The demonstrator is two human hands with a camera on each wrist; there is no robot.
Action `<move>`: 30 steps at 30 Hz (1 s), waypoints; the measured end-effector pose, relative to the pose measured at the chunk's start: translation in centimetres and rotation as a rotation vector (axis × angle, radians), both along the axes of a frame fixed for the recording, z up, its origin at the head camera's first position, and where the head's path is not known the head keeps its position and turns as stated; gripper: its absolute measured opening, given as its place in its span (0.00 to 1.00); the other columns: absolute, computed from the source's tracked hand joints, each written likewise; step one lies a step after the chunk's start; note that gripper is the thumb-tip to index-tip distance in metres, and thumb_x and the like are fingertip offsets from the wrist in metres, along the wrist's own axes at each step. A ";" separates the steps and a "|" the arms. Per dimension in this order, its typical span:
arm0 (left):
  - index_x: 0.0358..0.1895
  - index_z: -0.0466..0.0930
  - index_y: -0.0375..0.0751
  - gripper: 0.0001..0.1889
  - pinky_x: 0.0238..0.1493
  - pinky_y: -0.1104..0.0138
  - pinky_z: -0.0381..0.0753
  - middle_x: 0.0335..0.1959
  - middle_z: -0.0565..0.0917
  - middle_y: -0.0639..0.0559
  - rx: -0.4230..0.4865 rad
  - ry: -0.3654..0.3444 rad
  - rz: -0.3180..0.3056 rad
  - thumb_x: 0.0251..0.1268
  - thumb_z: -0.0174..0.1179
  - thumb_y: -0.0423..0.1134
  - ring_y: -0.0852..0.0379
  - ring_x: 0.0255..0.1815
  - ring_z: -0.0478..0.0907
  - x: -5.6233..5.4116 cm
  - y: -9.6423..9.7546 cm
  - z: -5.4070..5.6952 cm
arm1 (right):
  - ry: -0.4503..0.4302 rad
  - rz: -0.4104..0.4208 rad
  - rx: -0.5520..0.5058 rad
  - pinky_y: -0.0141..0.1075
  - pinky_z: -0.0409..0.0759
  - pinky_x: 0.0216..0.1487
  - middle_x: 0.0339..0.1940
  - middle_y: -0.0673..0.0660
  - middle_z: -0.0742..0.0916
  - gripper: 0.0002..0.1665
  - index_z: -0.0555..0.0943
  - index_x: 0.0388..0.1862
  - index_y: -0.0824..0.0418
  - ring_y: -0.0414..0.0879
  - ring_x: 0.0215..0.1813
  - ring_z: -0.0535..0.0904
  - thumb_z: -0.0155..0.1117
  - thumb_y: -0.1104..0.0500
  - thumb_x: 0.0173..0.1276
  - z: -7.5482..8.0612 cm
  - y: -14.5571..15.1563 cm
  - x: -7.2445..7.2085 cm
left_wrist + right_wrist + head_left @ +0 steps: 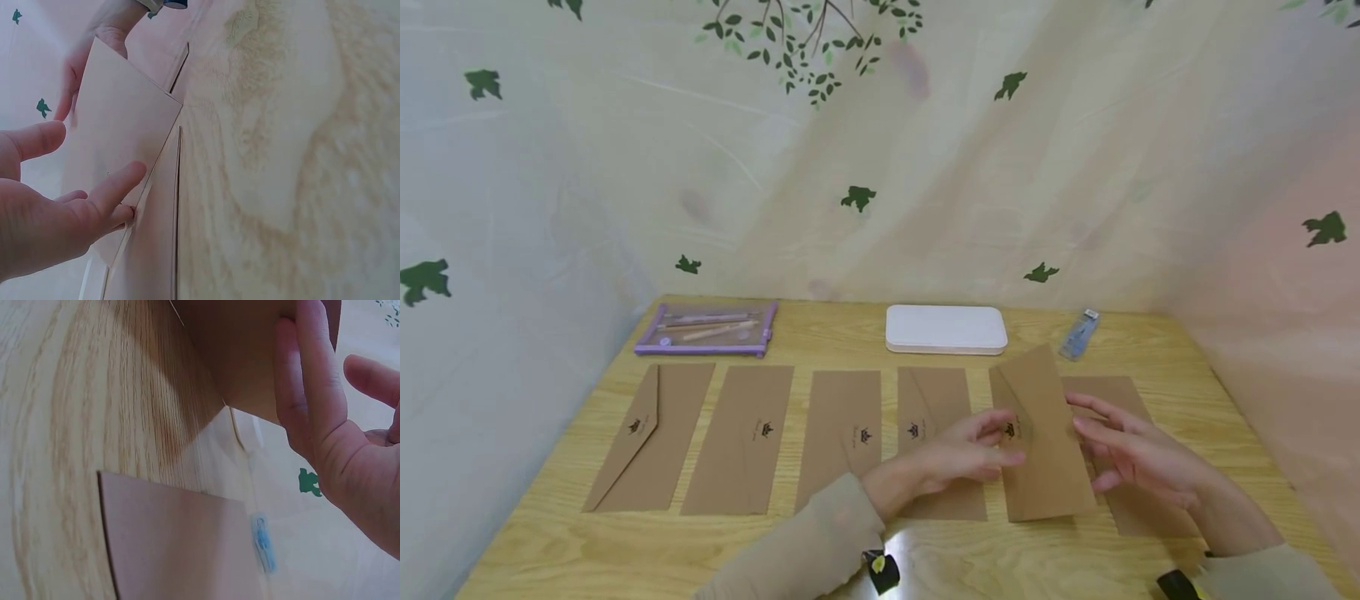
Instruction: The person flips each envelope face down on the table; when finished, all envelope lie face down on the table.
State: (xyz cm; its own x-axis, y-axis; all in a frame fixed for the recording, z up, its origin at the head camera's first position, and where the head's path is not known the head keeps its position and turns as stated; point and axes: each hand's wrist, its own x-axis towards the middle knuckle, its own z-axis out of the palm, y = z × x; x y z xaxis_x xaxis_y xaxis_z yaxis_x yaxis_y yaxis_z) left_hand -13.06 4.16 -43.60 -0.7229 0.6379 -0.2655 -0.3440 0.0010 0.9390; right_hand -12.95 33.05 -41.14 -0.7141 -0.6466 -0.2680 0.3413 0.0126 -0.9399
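Observation:
Between the two hands a brown envelope (1051,450) with a small black crown print stands tilted up off the table, its right side raised. At its left side the left hand (958,454) has its fingertips at the printed face, and the thumb (44,139) is apart from the paper in the left wrist view. On the other side, the right hand (1138,454) touches the envelope's underside with extended fingers (322,375), its thumb held away. Another brown envelope (1112,398) lies flat, partly under the right hand. A further one (932,387) lies beneath the left hand.
More brown envelopes (737,450) lie in a row to the left. Behind them are a purple-edged clear pouch (706,328) with pencils, a white case (946,329) and a small blue packaged item (1080,335). A leaf-printed curtain (925,208) encloses the table.

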 end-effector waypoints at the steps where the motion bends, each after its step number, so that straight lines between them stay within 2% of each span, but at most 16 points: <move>1: 0.78 0.60 0.40 0.36 0.61 0.51 0.79 0.78 0.60 0.40 0.002 0.001 -0.002 0.69 0.64 0.34 0.45 0.79 0.56 0.0 0.0 0.0 | 0.003 0.000 0.000 0.57 0.85 0.48 0.67 0.54 0.79 0.28 0.49 0.81 0.53 0.55 0.64 0.79 0.36 0.59 0.87 0.0 -0.1 0.0; 8: 0.77 0.62 0.42 0.35 0.61 0.49 0.79 0.78 0.60 0.40 0.000 -0.002 0.004 0.69 0.64 0.33 0.44 0.79 0.56 0.2 0.2 0.1 | 0.029 -0.003 0.023 0.57 0.86 0.47 0.65 0.57 0.80 0.29 0.46 0.81 0.57 0.57 0.60 0.80 0.37 0.59 0.87 -0.1 -0.5 -0.2; 14: 0.76 0.64 0.43 0.34 0.60 0.49 0.80 0.78 0.60 0.40 0.012 -0.011 0.008 0.69 0.64 0.33 0.44 0.79 0.56 0.3 0.4 0.0 | 0.016 0.002 0.003 0.56 0.86 0.48 0.64 0.57 0.80 0.28 0.49 0.80 0.54 0.56 0.59 0.81 0.37 0.59 0.87 0.0 -0.6 -0.2; 20: 0.76 0.64 0.44 0.33 0.58 0.49 0.81 0.79 0.60 0.43 0.050 -0.020 0.010 0.70 0.63 0.32 0.43 0.79 0.54 0.3 0.6 0.0 | 0.010 -0.020 0.069 0.57 0.86 0.48 0.62 0.58 0.79 0.36 0.35 0.82 0.61 0.57 0.57 0.81 0.38 0.56 0.87 0.5 -1.1 -0.2; 23: 0.76 0.65 0.44 0.32 0.58 0.48 0.81 0.78 0.61 0.44 0.063 -0.024 0.013 0.70 0.63 0.31 0.44 0.79 0.55 0.3 0.8 0.0 | 0.011 -0.042 0.121 0.54 0.86 0.46 0.63 0.57 0.77 0.40 0.31 0.82 0.64 0.57 0.56 0.81 0.40 0.55 0.86 0.6 -1.4 -0.2; 27: 0.75 0.66 0.45 0.32 0.56 0.48 0.82 0.72 0.68 0.43 0.076 -0.034 0.018 0.70 0.63 0.29 0.46 0.69 0.70 0.4 1.0 -0.1 | 0.015 -0.031 0.097 0.56 0.85 0.49 0.66 0.55 0.75 0.35 0.40 0.84 0.56 0.58 0.57 0.80 0.40 0.56 0.86 0.5 -1.6 -0.2; 30: 0.75 0.66 0.46 0.32 0.54 0.49 0.84 0.69 0.70 0.42 0.095 -0.051 0.024 0.69 0.63 0.29 0.49 0.59 0.77 0.5 1.2 -0.1 | 0.015 0.000 0.040 0.61 0.83 0.51 0.68 0.54 0.76 0.30 0.50 0.83 0.49 0.60 0.58 0.80 0.39 0.58 0.87 0.2 -1.7 -0.3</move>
State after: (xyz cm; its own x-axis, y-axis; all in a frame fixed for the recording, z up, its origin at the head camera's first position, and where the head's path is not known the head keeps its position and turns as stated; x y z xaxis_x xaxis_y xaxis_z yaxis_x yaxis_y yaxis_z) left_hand -12.59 5.34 -43.73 -0.7252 0.6446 -0.2420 -0.3907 -0.0959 0.9155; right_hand -13.24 31.31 -40.92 -0.7184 -0.6356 -0.2827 0.3268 0.0504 -0.9437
